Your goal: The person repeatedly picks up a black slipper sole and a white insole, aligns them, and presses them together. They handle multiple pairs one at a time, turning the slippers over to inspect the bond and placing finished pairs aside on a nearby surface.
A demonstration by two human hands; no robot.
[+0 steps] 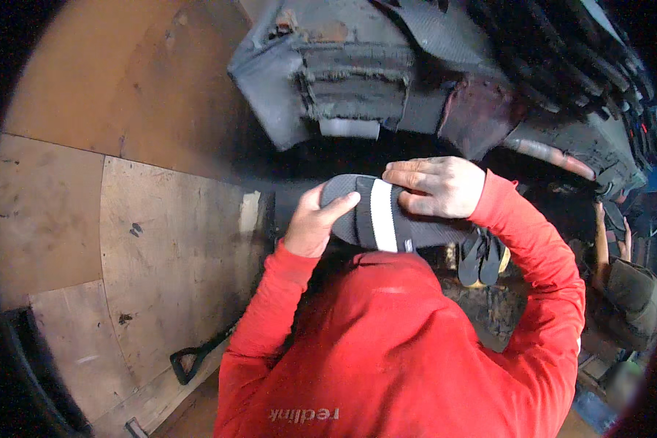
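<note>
Leftward, plywood wall panels point(124, 241) fill the view, stained and joined at visible seams; a black D-shaped tool handle point(190, 360) leans low against them near the lower edge. Next comes the left hand point(310, 226), in a red sleeve point(266, 306), closed around the rounded end of a dark grey slipper point(379, 215) with its thumb laid over the top face. The slipper lies roughly level between both hands, directly above the person's red chest, and a white band point(384, 215) crosses its upper. The right hand point(438, 188) rests flat on the far end, fingers spread over the top and pressing down, so the slipper is gripped at both ends; this two-ended hold probably keeps the flexible sole from bending. Above the hands hangs worn, padded grey machine housing point(328, 73) with frayed edges, and a dark recess below it sits just beyond the slipper; this overhang crowds the space over the hands. Below the right wrist, a pair of dark slippers point(482, 255) hangs or lies close by, partly hidden by the arm. Further right, stacked black soles point(591, 66) line the upper right corner. At the right edge, another person in a dark jacket point(628, 299) is partly visible, with details too dim to tell.
</note>
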